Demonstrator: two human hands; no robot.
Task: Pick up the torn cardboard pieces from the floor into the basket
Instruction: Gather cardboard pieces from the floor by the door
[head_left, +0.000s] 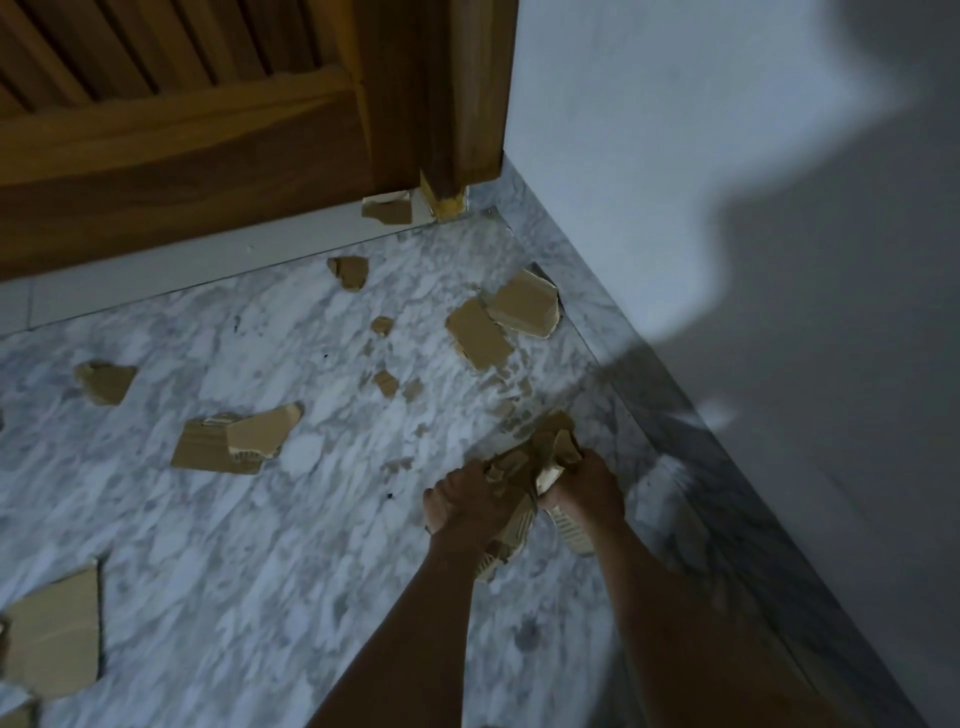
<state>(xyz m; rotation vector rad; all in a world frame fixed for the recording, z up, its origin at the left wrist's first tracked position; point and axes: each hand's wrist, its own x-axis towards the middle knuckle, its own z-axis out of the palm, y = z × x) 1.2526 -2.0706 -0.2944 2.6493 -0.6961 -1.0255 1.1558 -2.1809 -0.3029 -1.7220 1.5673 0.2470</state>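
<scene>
- Marble-patterned floor (270, 545): lying grey-white, meeting a wooden door (182, 145) and wall.
- Torn cardboard pieces (234, 441): lying scattered across it; two overlapping by the skirting (498, 322), one (387, 210) sitting at the door's foot.

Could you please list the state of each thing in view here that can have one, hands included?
Left hand: grips a bundle of cardboard pieces.
Right hand: grips the same bundle.
Held cardboard bundle: crumpled, lifted between both hands.
Pair of pieces by the wall: lying on the floor, overlapping.
Piece at the door corner: lying at the foot of the door.
Overlapping pieces mid-floor: lying flat.
Large piece at the left edge: lying flat.
Wooden door: closed.
</scene>
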